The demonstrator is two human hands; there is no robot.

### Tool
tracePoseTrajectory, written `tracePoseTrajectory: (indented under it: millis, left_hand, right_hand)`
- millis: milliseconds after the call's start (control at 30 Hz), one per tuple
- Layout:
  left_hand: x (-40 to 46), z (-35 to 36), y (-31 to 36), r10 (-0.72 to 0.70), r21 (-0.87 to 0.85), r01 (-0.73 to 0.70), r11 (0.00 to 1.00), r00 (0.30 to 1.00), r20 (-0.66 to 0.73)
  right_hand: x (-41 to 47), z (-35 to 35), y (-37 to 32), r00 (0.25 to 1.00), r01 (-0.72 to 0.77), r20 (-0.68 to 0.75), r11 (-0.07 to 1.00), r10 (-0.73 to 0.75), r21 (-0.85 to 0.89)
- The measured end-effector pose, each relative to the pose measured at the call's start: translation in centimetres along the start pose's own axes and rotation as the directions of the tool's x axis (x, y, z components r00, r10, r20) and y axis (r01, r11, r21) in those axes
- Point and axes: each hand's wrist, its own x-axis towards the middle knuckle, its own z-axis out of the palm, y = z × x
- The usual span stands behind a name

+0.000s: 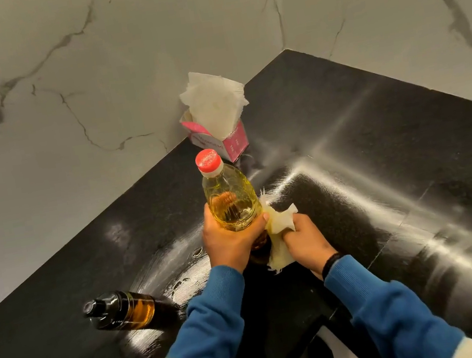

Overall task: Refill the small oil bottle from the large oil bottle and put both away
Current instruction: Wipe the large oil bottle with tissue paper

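The black counter (346, 135) ran into a marble-walled corner, smeared with shiny streaks. The large oil bottle (230, 201), red cap on, stood upright near the middle, steadied by the left hand (229, 242), whose fingers wrapped its lower body, probably so its side could be wiped. A tissue box (220, 131) sat far behind it. The small oil bottle (122, 310), capped, stood apart at near left. The right hand (304, 239) clutched a crumpled tissue (280, 227) against the large bottle.
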Motion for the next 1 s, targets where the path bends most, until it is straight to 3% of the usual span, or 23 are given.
tracePoseTrajectory:
  millis: [133, 233, 367, 433, 633, 867, 1000]
  left_hand:
    - [-0.5, -0.5, 1.2, 0.059, -0.036, -0.058, 0.998, 0.998, 0.023]
    - [-1.1, -1.7, 2.9, 0.089, -0.129, -0.086, 0.988, 0.996, 0.015]
    - [-2.0, -4.3, 7.2, 0.115, -0.323, -0.113, 0.94, 0.993, -0.012]
    - [-2.4, -5.5, 9.8, 0.147, -0.405, -0.14, 0.904, 0.989, -0.014]
    - [-5.1, -7.9, 16.7, 0.315, -0.588, -0.257, 0.766, 0.949, -0.006]
    - [-7.7, -7.1, 19.8, 0.379, -0.604, -0.318, 0.731, 0.925, -0.029]
    - [-7.9, -7.4, 20.7, 0.362, -0.585, -0.364, 0.725, 0.924, -0.126]
  right_hand:
    - [-2.2, 0.0, -0.7, 1.0, 0.005, -0.004, 0.994, -0.005, 0.112]
    - [-4.3, 0.3, -1.5, 0.996, 0.021, -0.09, 0.964, 0.003, 0.263]
    - [-8.0, 0.2, -4.5, 0.977, 0.052, -0.197, 0.799, 0.083, 0.599]
    - [-10.0, 0.3, -6.1, 0.966, 0.106, -0.244, 0.731, 0.086, 0.675]
    - [-15.4, 1.9, -9.4, 0.896, 0.326, -0.441, 0.593, 0.055, 0.736]
    - [-19.4, 3.6, -11.5, 0.895, 0.444, -0.43, 0.344, -0.12, 0.828]
    - [-18.8, 3.7, -12.4, 0.904, 0.423, -0.373, 0.305, -0.211, 0.853]
